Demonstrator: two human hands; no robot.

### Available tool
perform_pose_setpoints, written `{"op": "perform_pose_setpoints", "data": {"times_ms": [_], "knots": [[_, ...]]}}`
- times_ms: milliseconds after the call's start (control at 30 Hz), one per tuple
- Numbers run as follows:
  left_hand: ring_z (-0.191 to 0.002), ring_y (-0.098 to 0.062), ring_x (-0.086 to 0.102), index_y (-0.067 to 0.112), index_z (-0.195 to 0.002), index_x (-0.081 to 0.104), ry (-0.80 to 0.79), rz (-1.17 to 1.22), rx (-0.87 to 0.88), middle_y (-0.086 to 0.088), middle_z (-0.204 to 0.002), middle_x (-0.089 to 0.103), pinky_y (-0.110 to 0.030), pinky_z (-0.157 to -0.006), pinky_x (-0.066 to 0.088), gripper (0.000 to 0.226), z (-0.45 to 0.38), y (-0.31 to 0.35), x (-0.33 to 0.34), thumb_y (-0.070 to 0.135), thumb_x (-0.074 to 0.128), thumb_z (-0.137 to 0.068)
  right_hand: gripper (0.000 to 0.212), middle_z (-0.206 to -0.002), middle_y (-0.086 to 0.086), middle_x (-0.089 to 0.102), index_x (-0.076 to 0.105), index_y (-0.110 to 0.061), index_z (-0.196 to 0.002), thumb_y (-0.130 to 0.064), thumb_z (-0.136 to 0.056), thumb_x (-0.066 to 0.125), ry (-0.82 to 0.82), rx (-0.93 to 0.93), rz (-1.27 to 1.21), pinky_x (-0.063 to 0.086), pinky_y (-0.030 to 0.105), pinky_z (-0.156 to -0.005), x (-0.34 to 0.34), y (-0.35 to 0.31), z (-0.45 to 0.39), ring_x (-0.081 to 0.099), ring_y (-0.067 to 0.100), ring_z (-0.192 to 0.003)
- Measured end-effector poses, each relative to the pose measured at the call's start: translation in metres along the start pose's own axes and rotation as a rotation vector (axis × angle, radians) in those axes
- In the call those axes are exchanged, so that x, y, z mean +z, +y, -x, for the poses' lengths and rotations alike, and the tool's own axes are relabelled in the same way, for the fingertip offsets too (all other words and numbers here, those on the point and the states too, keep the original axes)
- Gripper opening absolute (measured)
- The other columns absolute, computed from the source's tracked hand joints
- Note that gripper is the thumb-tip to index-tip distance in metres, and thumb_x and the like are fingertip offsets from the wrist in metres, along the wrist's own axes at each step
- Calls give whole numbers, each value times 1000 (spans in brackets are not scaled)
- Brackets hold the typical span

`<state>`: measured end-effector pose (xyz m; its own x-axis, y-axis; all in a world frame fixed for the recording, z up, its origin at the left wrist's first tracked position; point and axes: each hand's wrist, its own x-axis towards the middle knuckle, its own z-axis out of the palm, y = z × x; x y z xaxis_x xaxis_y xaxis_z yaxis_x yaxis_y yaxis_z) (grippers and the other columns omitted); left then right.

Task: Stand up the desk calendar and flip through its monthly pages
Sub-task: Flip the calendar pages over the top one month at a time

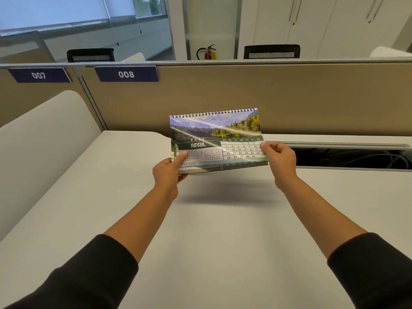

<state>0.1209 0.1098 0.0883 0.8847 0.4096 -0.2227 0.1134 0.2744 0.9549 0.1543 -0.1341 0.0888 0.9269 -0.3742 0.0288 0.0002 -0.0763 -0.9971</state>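
A spiral-bound desk calendar (215, 130) hangs in the air above the white desk (211, 230), its shadow on the surface below. The April page faces me, with a mountain lake photo above the date grid and the black wire binding along the top edge. My left hand (168, 172) grips the lower left corner, thumb on the page front. My right hand (279, 162) pinches the right edge near the bottom, thumb on the date grid. Several page edges show fanned out along the calendar's bottom.
A beige partition (289, 97) with blue labels 007 and 008 backs the desk. An open cable tray slot (352, 156) lies to the right, behind my right hand. A rounded white divider (44, 141) borders the left side. Chairs and a fire extinguisher stand beyond the partition.
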Motion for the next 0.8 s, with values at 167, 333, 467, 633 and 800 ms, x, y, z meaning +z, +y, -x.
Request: {"op": "perform_pose_setpoints", "data": {"times_ms": [167, 333, 467, 633, 800], "knots": [[-69, -16, 65, 13, -70, 61, 40, 9, 8, -4, -76, 67, -20, -53, 55, 18, -3, 0, 3, 26, 72, -75, 9, -73, -1, 67, 67, -16, -72, -24, -77, 68, 55, -49, 47, 43, 15, -53, 1, -11, -1, 60, 7, -64], [-68, -17, 66, 12, -70, 60, 51, 26, -3, -5, -76, 67, -20, -50, 56, 19, -4, 2, 6, 25, 74, -73, 11, -70, -1, 65, 67, -12, -76, -23, -78, 66, 67, -74, 27, 38, 17, -46, 0, -20, -1, 54, 7, -56], [-72, -17, 66, 11, -67, 57, 37, 64, -20, -6, -77, 67, -21, -50, 56, 24, -3, 4, 7, 25, 75, -73, 20, -74, -2, 66, 59, -20, -77, -35, -88, 51, -80, 177, -187, 41, 15, -40, 0, -38, 1, 59, 11, -66], [-80, -23, 68, 15, -79, 64, -4, 77, -58, -7, -84, 70, -28, -58, 59, 51, 3, 4, 7, 63, 50, -77, 63, -66, 0, 71, 66, -14, -80, -63, -87, 27, -396, 239, -532, 45, 17, -41, 3, -57, 0, 63, 10, -57], [-81, -28, 69, 16, -84, 70, -22, 126, -152, -12, -88, 71, -35, -60, 59, 83, 2, 6, 4, 80, 18, -74, 78, -104, 12, 71, 57, -13, -112, -73, -81, 19, -575, 155, -739, 55, 28, -63, 12, -83, -8, 69, 27, -89]]}}
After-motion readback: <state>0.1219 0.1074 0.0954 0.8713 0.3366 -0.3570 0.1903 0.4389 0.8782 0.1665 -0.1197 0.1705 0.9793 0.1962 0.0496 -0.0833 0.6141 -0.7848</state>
